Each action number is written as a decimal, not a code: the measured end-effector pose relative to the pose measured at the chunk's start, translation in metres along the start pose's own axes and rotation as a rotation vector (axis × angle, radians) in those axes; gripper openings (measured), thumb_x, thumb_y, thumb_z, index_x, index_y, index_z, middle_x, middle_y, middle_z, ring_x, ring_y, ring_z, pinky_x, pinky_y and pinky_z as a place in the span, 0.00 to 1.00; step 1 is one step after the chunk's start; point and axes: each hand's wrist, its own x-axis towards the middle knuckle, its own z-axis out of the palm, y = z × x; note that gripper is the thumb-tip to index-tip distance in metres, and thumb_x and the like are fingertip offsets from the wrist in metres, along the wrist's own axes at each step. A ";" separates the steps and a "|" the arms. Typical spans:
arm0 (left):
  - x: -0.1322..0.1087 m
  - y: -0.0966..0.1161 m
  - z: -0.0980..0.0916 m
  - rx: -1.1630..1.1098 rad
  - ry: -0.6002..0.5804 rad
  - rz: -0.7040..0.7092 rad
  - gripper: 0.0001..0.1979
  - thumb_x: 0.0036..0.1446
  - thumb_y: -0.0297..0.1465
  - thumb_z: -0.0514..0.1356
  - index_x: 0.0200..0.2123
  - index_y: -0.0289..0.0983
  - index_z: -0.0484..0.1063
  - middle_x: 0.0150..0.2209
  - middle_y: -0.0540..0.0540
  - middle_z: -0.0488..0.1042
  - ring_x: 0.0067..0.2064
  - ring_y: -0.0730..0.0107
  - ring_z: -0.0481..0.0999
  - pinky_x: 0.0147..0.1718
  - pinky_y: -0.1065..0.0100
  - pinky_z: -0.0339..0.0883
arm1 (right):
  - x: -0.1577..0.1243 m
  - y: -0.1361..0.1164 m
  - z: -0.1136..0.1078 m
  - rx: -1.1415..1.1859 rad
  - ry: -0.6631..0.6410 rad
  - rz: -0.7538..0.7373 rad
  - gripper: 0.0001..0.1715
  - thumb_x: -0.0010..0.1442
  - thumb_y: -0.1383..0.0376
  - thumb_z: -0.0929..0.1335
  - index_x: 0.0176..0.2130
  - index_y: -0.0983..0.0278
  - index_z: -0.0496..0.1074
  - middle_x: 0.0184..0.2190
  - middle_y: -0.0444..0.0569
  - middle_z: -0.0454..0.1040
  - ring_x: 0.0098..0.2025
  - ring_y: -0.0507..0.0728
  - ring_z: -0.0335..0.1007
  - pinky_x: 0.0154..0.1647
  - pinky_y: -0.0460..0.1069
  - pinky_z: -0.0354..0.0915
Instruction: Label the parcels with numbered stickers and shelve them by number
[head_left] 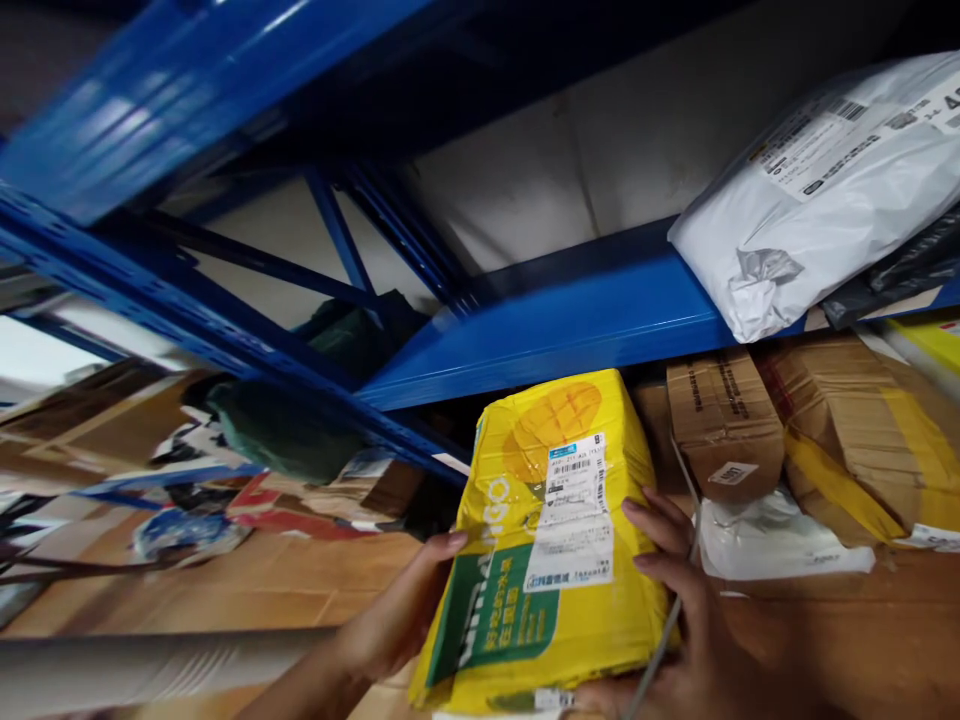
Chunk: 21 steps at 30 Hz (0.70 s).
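A yellow and green mango box [577,630] with a white shipping label [574,510] is held between my two hands, tilted in front of the rack. My left hand [401,600] grips its left side, thumb on the edge. On the right side, my right hand [682,600] wraps the box, with fingers over the edge and part of the hand under the lower corner. A thin grey cord or strip [664,640] runs past my right hand. The far end of the box is close to the front edge of a blue shelf [540,325].
A white plastic parcel [840,220] lies on the shelf at right, with a black bag [900,265] beneath. Below stand brown cartons [724,410] and a white bag [780,535]. A blue rack post [225,325] crosses at left; behind it are a green bundle [285,430] and a red box [292,510].
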 end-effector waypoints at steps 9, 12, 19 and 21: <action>0.016 0.035 -0.016 0.128 -0.055 0.000 0.47 0.35 0.53 0.69 0.56 0.30 0.71 0.40 0.38 0.83 0.47 0.38 0.80 0.49 0.49 0.74 | -0.006 -0.040 0.057 -0.096 0.148 0.153 0.37 0.45 0.60 0.79 0.50 0.57 0.61 0.58 0.58 0.71 0.65 0.71 0.62 0.59 0.67 0.64; 0.016 0.045 -0.011 0.169 -0.054 -0.001 0.42 0.39 0.53 0.68 0.54 0.32 0.73 0.41 0.37 0.83 0.45 0.40 0.82 0.48 0.49 0.75 | 0.007 -0.039 0.055 -0.042 0.207 0.202 0.43 0.44 0.58 0.79 0.53 0.59 0.58 0.60 0.62 0.68 0.66 0.72 0.60 0.60 0.69 0.63; 0.025 0.070 -0.005 0.157 -0.050 0.112 0.41 0.39 0.57 0.67 0.51 0.36 0.75 0.43 0.41 0.83 0.52 0.44 0.79 0.53 0.53 0.72 | 0.055 -0.022 0.056 0.193 0.166 0.258 0.39 0.52 0.59 0.76 0.56 0.60 0.57 0.62 0.61 0.62 0.65 0.66 0.61 0.65 0.63 0.62; 0.027 0.050 -0.018 0.168 -0.013 0.292 0.45 0.34 0.62 0.68 0.52 0.41 0.75 0.46 0.43 0.82 0.56 0.42 0.75 0.55 0.50 0.70 | 0.051 -0.015 0.059 0.195 0.192 0.238 0.39 0.52 0.60 0.75 0.57 0.60 0.57 0.62 0.62 0.62 0.65 0.66 0.61 0.65 0.64 0.61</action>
